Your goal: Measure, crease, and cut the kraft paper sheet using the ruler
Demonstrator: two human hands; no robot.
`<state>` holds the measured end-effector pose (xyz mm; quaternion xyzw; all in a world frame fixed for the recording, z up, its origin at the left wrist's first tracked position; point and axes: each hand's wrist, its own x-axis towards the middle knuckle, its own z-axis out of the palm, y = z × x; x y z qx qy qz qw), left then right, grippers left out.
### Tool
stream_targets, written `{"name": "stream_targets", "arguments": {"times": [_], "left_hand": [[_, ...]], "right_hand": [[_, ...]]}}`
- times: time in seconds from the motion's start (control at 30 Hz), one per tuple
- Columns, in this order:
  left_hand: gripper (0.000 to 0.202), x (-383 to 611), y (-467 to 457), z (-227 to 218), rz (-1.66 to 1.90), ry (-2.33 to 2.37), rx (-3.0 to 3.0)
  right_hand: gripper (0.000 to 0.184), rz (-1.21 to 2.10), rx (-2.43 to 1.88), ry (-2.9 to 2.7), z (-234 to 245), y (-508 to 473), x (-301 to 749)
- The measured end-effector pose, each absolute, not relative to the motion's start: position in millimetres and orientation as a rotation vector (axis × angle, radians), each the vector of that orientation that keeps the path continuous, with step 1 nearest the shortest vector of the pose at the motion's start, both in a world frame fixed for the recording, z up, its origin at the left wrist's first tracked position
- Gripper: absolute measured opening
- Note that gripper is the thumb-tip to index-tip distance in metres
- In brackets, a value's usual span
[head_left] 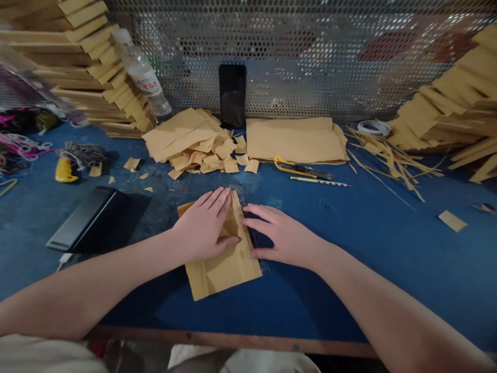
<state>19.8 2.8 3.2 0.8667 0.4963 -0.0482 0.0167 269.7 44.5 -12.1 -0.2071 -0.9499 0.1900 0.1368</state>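
Note:
A folded piece of brown kraft paper (223, 274) lies at a slant on the blue table in front of me. My left hand (205, 223) rests flat on it, fingers stretched forward and thumb out to the right. Along the paper's right edge runs a clear ruler (237, 192), partly hidden by the paper and my fingers. My right hand (277, 230) is beside that edge, its fingers apart and their tips at the paper and ruler. Beyond the hands lie a yellow-and-black utility knife (305, 170) and a patterned pencil (320, 182).
Paper scraps (209, 155) and a stack of kraft sheets (291, 140) lie at the back, near an upright phone (232, 96). Paper piles flank both sides, with a water bottle (145, 77) on the left. A dark device (87, 217) with a cable sits left of my hands.

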Motion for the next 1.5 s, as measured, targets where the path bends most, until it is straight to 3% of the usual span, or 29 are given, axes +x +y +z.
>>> {"name": "stream_targets", "arguments": {"times": [0.5,0.67,0.9,1.13,1.5], "left_hand": [[0.127,20,2,3,-0.214,1.609,2.509],[0.126,21,-3,3,-0.171,1.633,2.547],[0.104,28,-11,13,-0.239,1.634,2.562],[0.101,30,-13,14,-0.189,1.632,2.573],[0.113,32,-12,14,-0.163,1.69,2.495]], "right_hand": [[0.06,0.522,-0.552,-2.771,-12,38,265],[0.06,0.556,-0.562,-2.755,-14,39,264],[0.059,0.489,-0.559,-2.772,-15,40,261],[0.055,0.514,-0.544,-2.776,-15,42,259],[0.06,0.485,-0.524,-2.801,-15,45,260]]}}
